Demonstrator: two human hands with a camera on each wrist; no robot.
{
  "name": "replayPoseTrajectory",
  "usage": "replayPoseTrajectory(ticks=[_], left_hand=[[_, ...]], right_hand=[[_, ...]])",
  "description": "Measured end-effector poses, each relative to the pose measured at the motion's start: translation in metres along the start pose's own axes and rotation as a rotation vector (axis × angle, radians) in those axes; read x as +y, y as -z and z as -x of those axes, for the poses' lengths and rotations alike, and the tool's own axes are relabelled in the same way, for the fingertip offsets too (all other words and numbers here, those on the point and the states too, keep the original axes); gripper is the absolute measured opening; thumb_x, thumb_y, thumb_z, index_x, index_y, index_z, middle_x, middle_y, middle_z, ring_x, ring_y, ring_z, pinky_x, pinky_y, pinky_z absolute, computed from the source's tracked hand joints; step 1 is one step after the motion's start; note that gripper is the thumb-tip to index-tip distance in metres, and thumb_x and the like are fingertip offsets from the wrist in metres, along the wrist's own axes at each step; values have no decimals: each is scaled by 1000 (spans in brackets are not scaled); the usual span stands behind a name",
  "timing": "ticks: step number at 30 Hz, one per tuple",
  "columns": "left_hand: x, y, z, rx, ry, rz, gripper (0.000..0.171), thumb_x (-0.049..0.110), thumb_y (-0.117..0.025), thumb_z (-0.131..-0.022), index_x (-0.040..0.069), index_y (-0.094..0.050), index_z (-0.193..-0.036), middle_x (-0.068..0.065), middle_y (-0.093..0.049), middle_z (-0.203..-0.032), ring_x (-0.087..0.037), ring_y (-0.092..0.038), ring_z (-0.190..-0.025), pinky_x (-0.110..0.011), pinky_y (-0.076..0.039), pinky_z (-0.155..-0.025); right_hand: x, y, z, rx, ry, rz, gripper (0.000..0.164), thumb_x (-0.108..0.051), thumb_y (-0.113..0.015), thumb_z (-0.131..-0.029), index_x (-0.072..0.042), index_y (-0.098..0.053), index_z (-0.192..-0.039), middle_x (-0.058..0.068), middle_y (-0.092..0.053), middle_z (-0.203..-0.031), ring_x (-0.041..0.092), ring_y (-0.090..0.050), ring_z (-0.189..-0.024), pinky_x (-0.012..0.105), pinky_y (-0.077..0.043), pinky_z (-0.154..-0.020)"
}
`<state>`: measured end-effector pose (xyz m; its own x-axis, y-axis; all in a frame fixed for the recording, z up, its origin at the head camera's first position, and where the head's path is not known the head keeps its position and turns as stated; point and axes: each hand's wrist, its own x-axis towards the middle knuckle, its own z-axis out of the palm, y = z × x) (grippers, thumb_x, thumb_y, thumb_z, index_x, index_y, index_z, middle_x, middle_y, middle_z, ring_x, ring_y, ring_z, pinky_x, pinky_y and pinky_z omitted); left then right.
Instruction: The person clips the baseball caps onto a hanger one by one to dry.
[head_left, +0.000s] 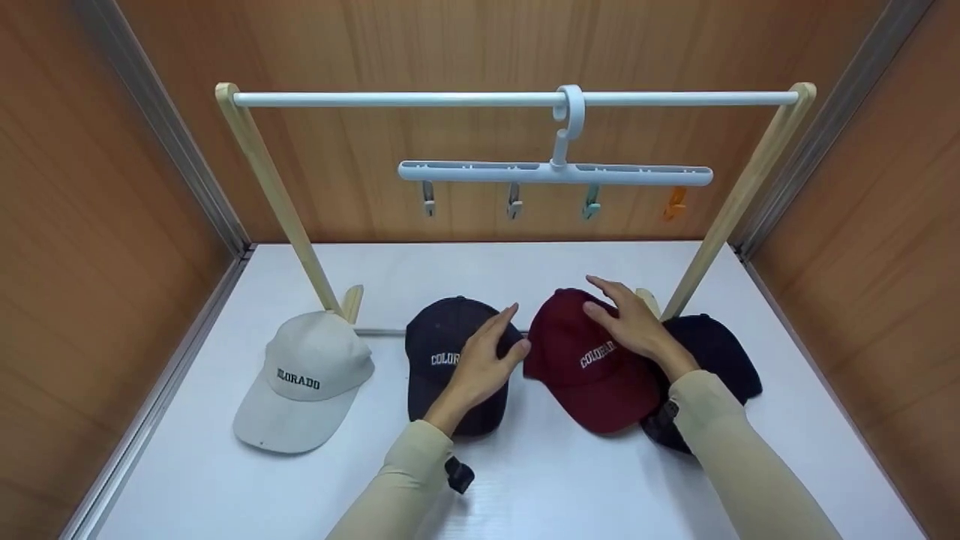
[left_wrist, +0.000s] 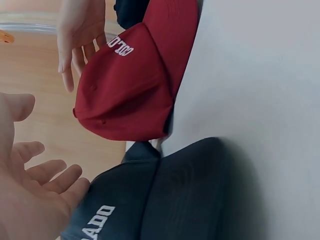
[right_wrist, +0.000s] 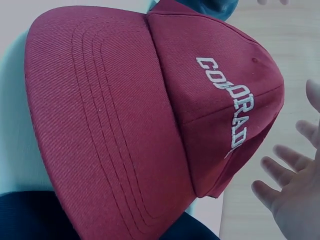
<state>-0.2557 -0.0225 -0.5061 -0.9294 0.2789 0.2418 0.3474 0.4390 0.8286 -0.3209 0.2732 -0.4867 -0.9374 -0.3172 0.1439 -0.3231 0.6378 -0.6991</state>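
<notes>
Left of the left hand [head_left: 480,367], an off-white baseball cap [head_left: 307,412] reads "COLORADO". Beneath that hand, fingers extended, a navy cap [head_left: 439,337] shows "COLOR". A burgundy cap [head_left: 585,382], "COLORAD" visible, sits beside the spread right hand [head_left: 634,321]; rightward lies a dark cap [head_left: 716,356].

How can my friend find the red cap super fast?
Start at the big wooden rack on the white table. Below its hanger, the red cap lies third from the left, by the right hand. It's the only red one: its left neighbour and right neighbour look nearly black.
</notes>
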Motion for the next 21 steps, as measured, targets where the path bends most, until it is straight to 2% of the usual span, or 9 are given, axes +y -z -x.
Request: replayPoseTrajectory(ticks=[9,16,21], left_hand=[[-1,-11,-1,-24,16,57,65,38,-59,-107,18,-38,-166,-10,-43,-167,-31,-37,-155,-54,-30,-126],[-4,-22,-5,-55,99,88,66,36,-61,-106,18,-39,-166,-13,-44,-166,-32,-38,-155,-54,-29,-126],[-6,-28,-6,-50,162,144,66,33,-62,-106,18,-40,-165,-14,-44,-166,-35,-38,-154,-54,-30,-126]], right_hand=[[4,-5,-3,-1,-17,-18,61,-41,-54,-111,-13,-40,-164,20,-40,-166,44,-39,-151,62,-31,-123],[7,-10,-5,-21,-65,-59,60,-41,-49,-114,-12,-39,-165,21,-39,-166,42,-35,-153,61,-28,-125],[8,-13,-7,-10,-76,-69,58,-39,-47,-114,-11,-39,-164,21,-40,-166,41,-34,-155,59,-26,-126]])
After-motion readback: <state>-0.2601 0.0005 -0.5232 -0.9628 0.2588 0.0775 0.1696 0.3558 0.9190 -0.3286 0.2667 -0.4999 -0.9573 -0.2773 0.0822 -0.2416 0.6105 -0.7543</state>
